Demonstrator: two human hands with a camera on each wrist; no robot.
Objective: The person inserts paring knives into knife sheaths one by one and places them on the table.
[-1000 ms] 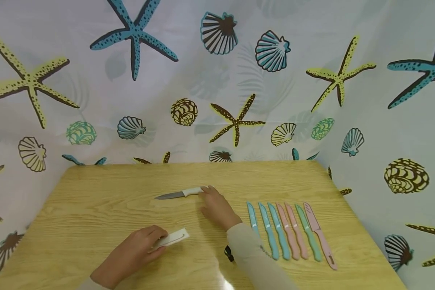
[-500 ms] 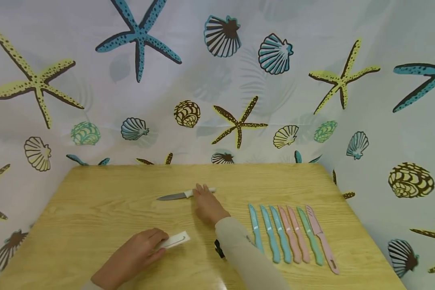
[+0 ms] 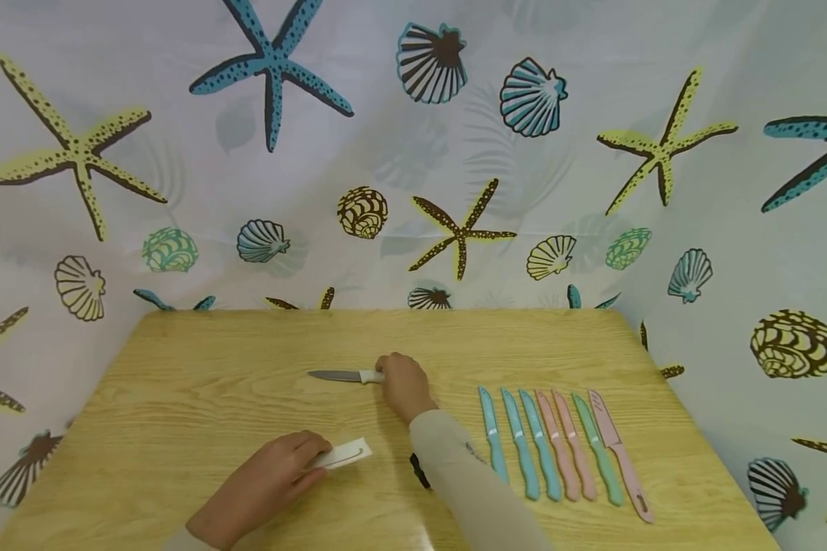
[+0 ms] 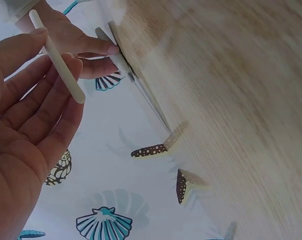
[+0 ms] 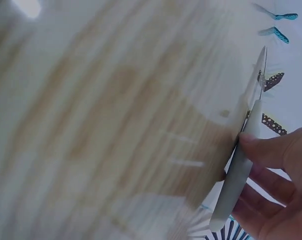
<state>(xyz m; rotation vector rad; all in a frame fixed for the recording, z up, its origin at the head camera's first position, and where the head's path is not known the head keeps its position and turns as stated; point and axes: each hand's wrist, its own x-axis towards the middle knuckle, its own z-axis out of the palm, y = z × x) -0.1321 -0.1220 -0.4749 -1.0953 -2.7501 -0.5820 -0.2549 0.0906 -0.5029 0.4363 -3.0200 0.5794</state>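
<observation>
In the head view my left hand (image 3: 269, 478) holds a flat white knife sheath (image 3: 347, 453) just above the front middle of the table. The left wrist view shows this sheath (image 4: 62, 67) edge-on, pinched between thumb and fingers. Farther back, my right hand (image 3: 406, 389) grips the white handle of a paring knife (image 3: 338, 376), whose grey blade points left. Seen from the right wrist, thumb and fingers pinch the knife's handle (image 5: 236, 180), and the knife is tilted close to the tabletop. The hands are apart.
At the right of the wooden table (image 3: 214, 367) lies a row of several knives: blue knives (image 3: 518, 436), pink knives (image 3: 563, 440), a green knife (image 3: 596, 444) and a wider pink knife (image 3: 620, 451). A sea-patterned cloth (image 3: 358, 153) hangs around the table's back and sides.
My right hand has moved from the handle's end over the handle and now grips it, with the knife shifted slightly right. The left hand keeps the sheath, nearly still. The head view has shifted slightly.
</observation>
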